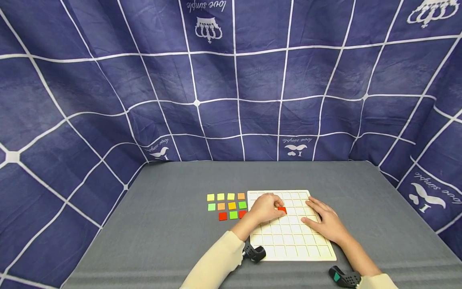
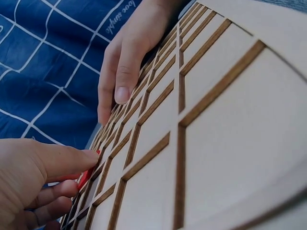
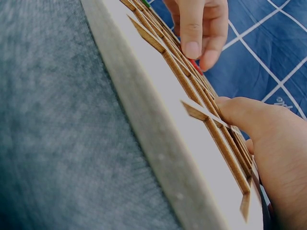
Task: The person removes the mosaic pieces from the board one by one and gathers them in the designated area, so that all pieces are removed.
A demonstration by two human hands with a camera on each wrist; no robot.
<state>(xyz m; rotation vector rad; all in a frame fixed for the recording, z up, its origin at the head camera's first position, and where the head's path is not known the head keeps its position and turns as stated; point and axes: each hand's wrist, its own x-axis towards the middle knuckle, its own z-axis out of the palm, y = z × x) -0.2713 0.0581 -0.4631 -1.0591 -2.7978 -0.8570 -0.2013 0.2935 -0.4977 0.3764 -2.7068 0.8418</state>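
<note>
A pale wooden board (image 1: 288, 241) with a raised square grid lies on the grey table. Over its upper left part, my left hand (image 1: 266, 207) pinches a red square tile (image 1: 282, 210) between thumb and fingers. The left wrist view shows that tile (image 2: 85, 178) tilted at the grid, partly covered by the thumb. My right hand (image 1: 326, 222) rests at the board's right edge, fingers spread and thumb on the grid. It holds no tile. In the right wrist view its thumb lies along the grid (image 3: 225, 160).
Left of the board lie several loose square tiles in rows, among them a yellow tile (image 1: 211, 197), an orange tile (image 1: 221, 206), a green tile (image 1: 233, 215) and a red tile (image 1: 223, 216). Behind the grey table (image 1: 162, 241) hangs a blue checked curtain (image 1: 216, 80).
</note>
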